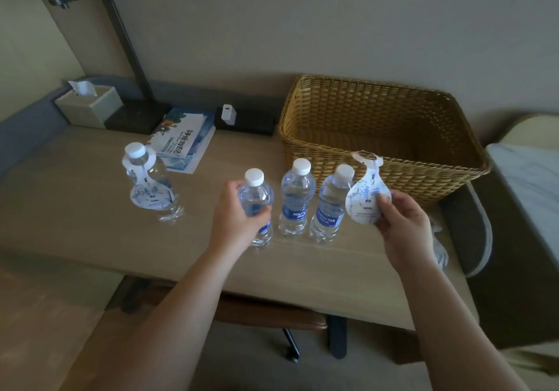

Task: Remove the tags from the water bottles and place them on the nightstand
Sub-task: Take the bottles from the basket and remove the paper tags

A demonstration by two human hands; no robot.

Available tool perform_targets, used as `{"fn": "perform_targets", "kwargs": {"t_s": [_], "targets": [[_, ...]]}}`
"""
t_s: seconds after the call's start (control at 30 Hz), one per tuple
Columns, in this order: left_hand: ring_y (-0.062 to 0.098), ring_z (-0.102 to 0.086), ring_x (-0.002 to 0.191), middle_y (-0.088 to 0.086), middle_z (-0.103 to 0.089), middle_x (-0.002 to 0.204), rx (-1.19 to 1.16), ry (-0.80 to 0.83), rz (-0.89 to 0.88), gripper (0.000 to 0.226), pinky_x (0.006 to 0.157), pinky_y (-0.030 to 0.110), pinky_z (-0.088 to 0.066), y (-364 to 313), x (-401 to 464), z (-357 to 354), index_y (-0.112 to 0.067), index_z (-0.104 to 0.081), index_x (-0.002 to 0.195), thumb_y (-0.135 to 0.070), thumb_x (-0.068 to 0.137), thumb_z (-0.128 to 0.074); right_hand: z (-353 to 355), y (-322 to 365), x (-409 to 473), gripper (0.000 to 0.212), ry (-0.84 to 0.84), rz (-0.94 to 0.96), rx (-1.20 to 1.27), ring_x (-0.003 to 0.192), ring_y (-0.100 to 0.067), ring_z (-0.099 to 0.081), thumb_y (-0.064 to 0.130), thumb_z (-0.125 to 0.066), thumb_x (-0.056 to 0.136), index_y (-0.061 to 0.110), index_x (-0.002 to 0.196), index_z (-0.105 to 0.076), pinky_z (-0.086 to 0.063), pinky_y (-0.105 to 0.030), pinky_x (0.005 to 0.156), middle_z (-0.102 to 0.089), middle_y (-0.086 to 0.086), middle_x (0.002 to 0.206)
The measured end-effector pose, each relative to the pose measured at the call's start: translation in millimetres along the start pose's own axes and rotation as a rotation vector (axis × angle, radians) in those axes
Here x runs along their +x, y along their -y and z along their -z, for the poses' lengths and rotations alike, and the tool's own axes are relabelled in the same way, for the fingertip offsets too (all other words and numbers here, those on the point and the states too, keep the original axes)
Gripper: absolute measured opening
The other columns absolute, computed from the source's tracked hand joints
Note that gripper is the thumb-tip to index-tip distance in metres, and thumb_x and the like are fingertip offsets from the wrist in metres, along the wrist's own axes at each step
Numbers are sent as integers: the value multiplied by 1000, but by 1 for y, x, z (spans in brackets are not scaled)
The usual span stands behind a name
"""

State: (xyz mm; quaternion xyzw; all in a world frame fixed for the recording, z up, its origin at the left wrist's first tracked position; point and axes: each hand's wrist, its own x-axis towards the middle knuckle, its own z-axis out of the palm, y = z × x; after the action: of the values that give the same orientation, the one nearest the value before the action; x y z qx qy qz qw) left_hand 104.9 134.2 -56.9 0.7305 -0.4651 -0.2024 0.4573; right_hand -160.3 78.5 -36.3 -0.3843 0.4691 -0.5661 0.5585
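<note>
The left hand (239, 212) grips an upright bottle (256, 206) on the desk (90, 209). The right hand (402, 221) pinches a loose tag (364, 194), its long axis upright, hook end up. Two untagged bottles (296, 197) stand between. A tagged bottle (148, 181) stands farther left. Behind sits a wicker basket (378, 118), nothing visible inside.

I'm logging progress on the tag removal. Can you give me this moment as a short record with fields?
surface: desk
bottles standing: four
still tagged: far-left bottle
left hand: grips untagged bottle
right hand: pinches a loose tag
other untagged bottles: middle bottle, right bottle
behind: wicker basket
tags left to remove: one
</note>
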Motion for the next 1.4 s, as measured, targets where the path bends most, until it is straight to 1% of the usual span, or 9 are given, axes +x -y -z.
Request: {"fn": "perform_targets", "kwargs": {"t_s": [0.17, 0.4, 0.57, 0.7, 0.83, 0.97, 1.13, 1.3, 1.4], "targets": [[10, -54, 98, -11, -54, 113, 12, 0, 7, 59, 77, 22, -37, -4, -1, -13, -27, -43, 120, -29, 73, -80, 65, -25, 9, 6, -271, -92, -66, 92, -21, -69, 14, -62, 91, 15, 94, -67, -57, -33, 73, -72, -5, 96], [13, -56, 96, -5, -56, 116, 31, -57, 41, 58, 68, 18, -37, -6, -4, -25, -31, -39, 114, -32, 73, -79, 126, -54, 31, 14, -555, -160, -250, 89, -18, -69, 21, -67, 88, 16, 102, -68, -58, -36, 76, -71, -1, 95], [13, -57, 97, -10, -53, 113, 18, -69, 72, 60, 71, 24, -42, -5, -1, -27, -38, -35, 110, -33, 72, -80, 148, -63, 47, 5, -592, -150, -455, 85, -22, -66, 22, -66, 88, 18, 89, -66, -54, -36, 76, -70, -6, 90], [14, -56, 99, -10, -51, 115, 15, -70, 95, 63, 80, 30, -44, -3, 0, -27, -40, -33, 111, -33, 72, -81, 154, -65, 50, 19, -551, -144, -720, 85, -24, -61, 22, -62, 90, 8, 101, -66, -46, -32, 73, -69, -15, 100], [14, -54, 97, -11, -49, 113, 8, -75, 109, 66, 80, 30, -43, -3, 0, -28, -30, -38, 123, -32, 73, -81, 150, -68, 36, 45, -411, 1, -1097, 121, -33, -46, 19, -62, 90, 2, 130, -50, -44, -43, 93, -48, -17, 134], [15, -55, 94, -6, -52, 112, 0, -72, 128, 66, 78, 29, -41, -6, -1, -27, -29, -38, 123, -30, 74, -81, 153, -81, 21, 40, -184, 163, -1390, 127, -32, -36, 16, -60, 89, 4, 127, -56, -36, -43, 103, -44, -15, 138], [14, -56, 94, -8, -53, 114, 13, -61, 165, 68, 80, 33, -45, -9, -3, -25, -29, -38, 128, -34, 75, -79, 157, -86, 18, 35, -67, 101, -1467, 124, -29, -38, 24, -48, 93, 8, 122, -60, -33, -40, 104, -51, -10, 131], [-4, -50, 80, -23, -49, 95, 23, -108, 162, 65, 62, 23, -39, -10, -10, -29, -36, -39, 127, -41, 74, -77, 161, -83, 13, 39, -59, 134, -1438, 128, -29, -36, 20, -50, 93, 7, 129, -54, -32, -41, 107, -47, -10, 137], [-3, -52, 83, -26, -48, 100, -10, -114, 151, 64, 67, 24, -41, -12, -16, -33, -42, -38, 128, -42, 76, -75, 151, -82, 9, 39, -17, 222, -1400, 128, -30, -37, 18, -52, 92, 4, 129, -54, -37, -43, 104, -47, -12, 137]]}}
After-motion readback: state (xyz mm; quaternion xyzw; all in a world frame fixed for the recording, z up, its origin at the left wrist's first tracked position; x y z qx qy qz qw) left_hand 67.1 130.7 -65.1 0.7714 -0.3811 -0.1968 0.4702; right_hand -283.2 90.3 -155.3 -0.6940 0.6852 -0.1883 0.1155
